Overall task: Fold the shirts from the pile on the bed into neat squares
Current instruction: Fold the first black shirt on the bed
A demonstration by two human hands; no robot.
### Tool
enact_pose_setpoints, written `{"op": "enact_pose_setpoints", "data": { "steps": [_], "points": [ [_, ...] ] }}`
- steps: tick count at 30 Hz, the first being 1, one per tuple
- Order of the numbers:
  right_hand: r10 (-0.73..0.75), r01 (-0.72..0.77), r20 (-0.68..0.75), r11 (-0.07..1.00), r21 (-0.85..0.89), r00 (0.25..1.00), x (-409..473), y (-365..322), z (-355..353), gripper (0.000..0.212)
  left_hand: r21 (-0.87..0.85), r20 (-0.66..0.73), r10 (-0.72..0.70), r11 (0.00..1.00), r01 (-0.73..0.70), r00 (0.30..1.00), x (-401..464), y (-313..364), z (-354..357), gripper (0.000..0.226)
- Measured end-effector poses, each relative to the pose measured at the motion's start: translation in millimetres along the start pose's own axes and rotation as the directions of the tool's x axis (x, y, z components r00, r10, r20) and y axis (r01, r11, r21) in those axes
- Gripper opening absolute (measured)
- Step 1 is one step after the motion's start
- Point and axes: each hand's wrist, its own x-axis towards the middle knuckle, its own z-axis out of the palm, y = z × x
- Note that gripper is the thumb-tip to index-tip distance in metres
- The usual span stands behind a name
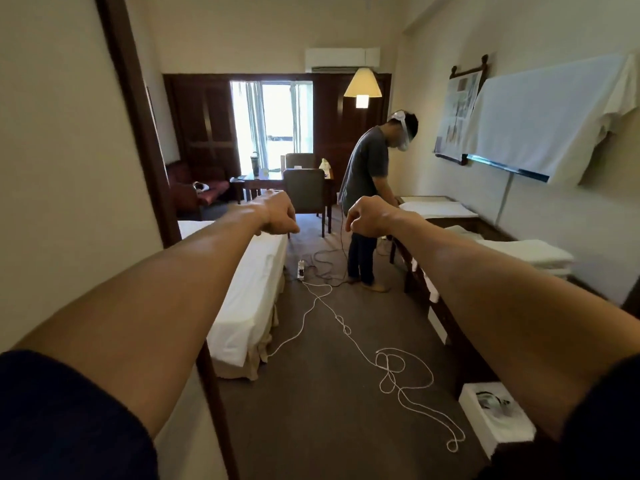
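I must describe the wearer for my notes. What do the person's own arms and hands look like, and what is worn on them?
Both forearms are bare. A dark navy sleeve covers the left upper arm, and a matching one the right. The left hand and right hand wear no gloves; no watch, ring or marking is visible.

Cream walls [62,140] close in a narrow room with a dull brown carpet [322,403]. Daylight comes through a tall window [273,123] set in dark wood panelling [201,116] at the far end; an air conditioner [342,57] sits above it and a lit cone lamp [362,84] hangs just below. A wooden table [263,180] with two grey chairs [304,190] stands before the window, a red sofa [194,185] to its left. White cable [349,336] loops across the floor from a power strip [301,269].
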Motion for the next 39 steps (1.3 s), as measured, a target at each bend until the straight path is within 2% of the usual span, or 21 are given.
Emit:
{"op": "enact_pose_setpoints", "data": {
  "steps": [11,16,29,39],
  "points": [
    [0.012,-0.012,0.01,1.0,-0.009,1.0,258.8,101.1,24.2,0.02,-0.011,0.126,-0.04,0.999,0.041,0.991,274.7,-64.5,42.1,0.027],
    [0.032,-0.032,-0.007,0.999,-0.008,0.999,409.7,137.3,26.5,0.02,0.01,0.084,-0.023,1.0,0.022,0.996,425.3,-108.5,39.3,0.028],
    [-0.062,0.061,0.035,0.998,0.023,0.997,761.5,198.8,64.6,0.017,-0.001,0.025,-0.02,1.0,0.02,0.999,752.2,-233.5,61.6,0.032],
    [-0.1,0.099,0.056,0.995,0.024,0.993,1060.5,257.2,100.5,0.018,0.058,0.042,-0.132,0.99,0.129,0.99,1008.2,-338.9,76.7,0.03]
  ]
}}
